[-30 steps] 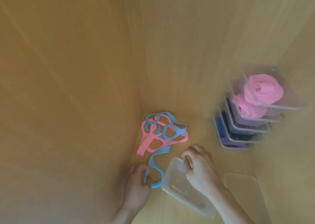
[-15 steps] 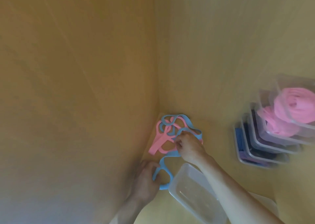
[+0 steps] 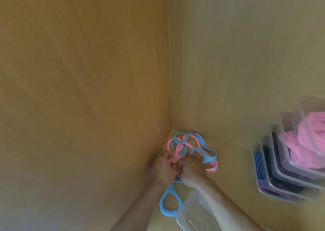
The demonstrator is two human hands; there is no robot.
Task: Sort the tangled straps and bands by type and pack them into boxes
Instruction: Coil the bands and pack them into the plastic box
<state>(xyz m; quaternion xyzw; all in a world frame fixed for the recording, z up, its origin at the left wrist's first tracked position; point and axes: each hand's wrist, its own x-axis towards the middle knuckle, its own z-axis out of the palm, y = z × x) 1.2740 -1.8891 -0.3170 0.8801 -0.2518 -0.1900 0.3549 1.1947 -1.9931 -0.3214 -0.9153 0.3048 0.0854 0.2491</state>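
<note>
While both hands meet in the corner, the left hand (image 3: 162, 169) and right hand (image 3: 190, 172) pinch the tangle of pink and blue bands (image 3: 191, 147). An open clear box (image 3: 195, 215) sits at six o'clock; stacked boxes (image 3: 288, 169) at three.

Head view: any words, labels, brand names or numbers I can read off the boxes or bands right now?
None can be read.
Stacked boxes: clear plastic, motion-blurred; no label or print shows.
Empty box by the right hand: plain, no marking visible.
Blue band and pink band: plain colour, no print.
Wooden surface: grain only.
</note>
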